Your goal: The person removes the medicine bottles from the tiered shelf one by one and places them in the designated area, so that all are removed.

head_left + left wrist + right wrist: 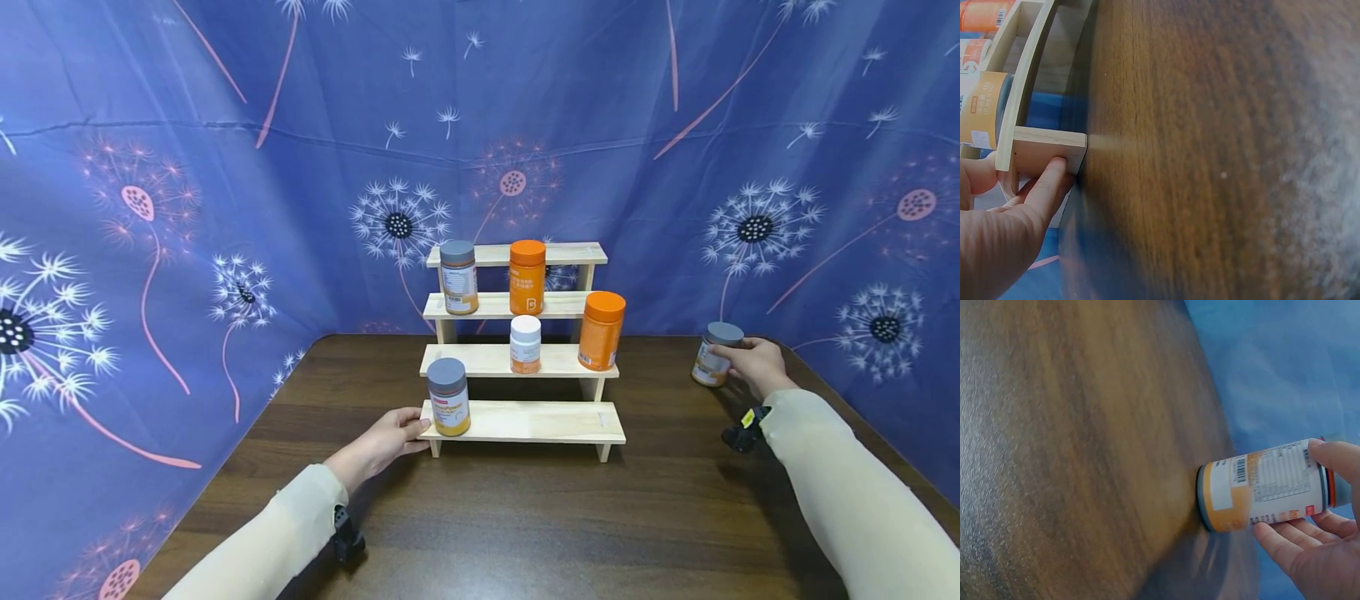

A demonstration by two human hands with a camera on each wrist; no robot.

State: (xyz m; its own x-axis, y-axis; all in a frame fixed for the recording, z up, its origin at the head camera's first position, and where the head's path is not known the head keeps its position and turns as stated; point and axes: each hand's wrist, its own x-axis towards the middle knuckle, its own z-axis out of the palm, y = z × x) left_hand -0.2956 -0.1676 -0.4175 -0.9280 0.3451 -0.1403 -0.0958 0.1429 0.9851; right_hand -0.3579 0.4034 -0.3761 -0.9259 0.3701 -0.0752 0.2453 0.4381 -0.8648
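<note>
My left hand holds the left end of the lowest step of a stepped wooden display rack. In the left wrist view, its fingertips press the rack's short leg and the thumb lies by the step's edge. A grey-capped supplement bottle stands upright beside that thumb. Far to the right, my right hand grips another grey-capped supplement bottle between thumb and fingers. In the right wrist view, this bottle's label is white and orange, and its base is at or just over the tabletop.
Higher steps hold a grey-capped bottle, two orange bottles and a small white-capped bottle. A dark wooden table lies under everything. Behind it hangs a blue dandelion-print cloth.
</note>
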